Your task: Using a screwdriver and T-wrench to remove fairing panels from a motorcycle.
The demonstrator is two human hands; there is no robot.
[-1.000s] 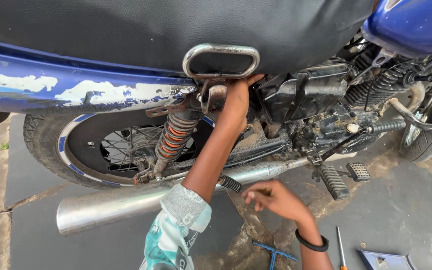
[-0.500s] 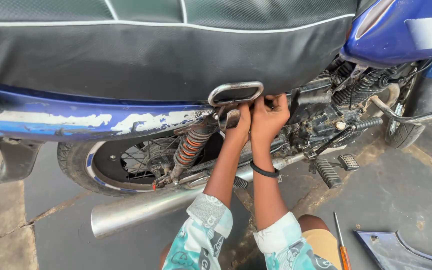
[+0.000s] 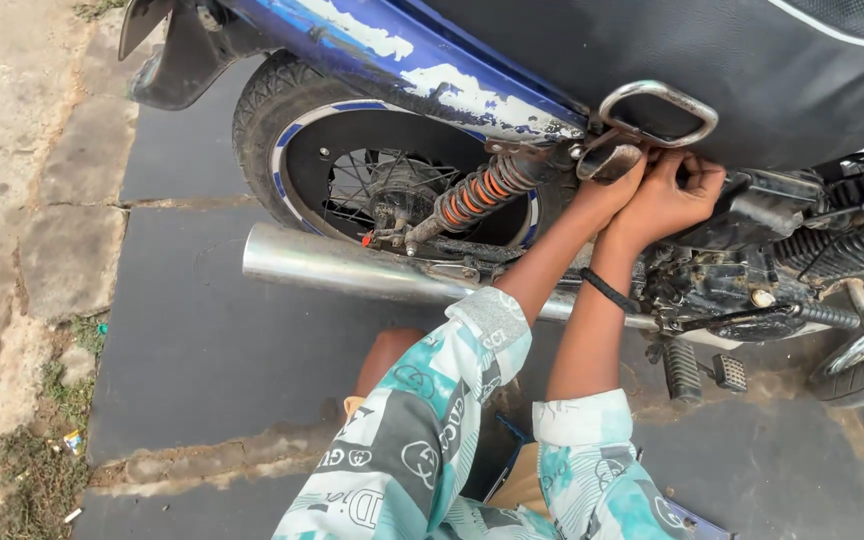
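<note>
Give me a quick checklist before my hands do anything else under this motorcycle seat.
1. Both hands at the spot: ok; left hand and right hand are together below the metal grab handle.
2. Part under the fingers visible: cannot tell, hands cover it.
3. Tool in hand: cannot tell.
4. Forearms off the exhaust pipe: cannot tell; they cross in front of it.
5. Shock absorber spring clear of the hands: ok.

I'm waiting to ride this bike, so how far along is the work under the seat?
Done: cannot tell. In hand: left hand and right hand both press at the frame below the metal grab handle, beside the orange shock spring. Left: the engine side sits exposed.
</note>
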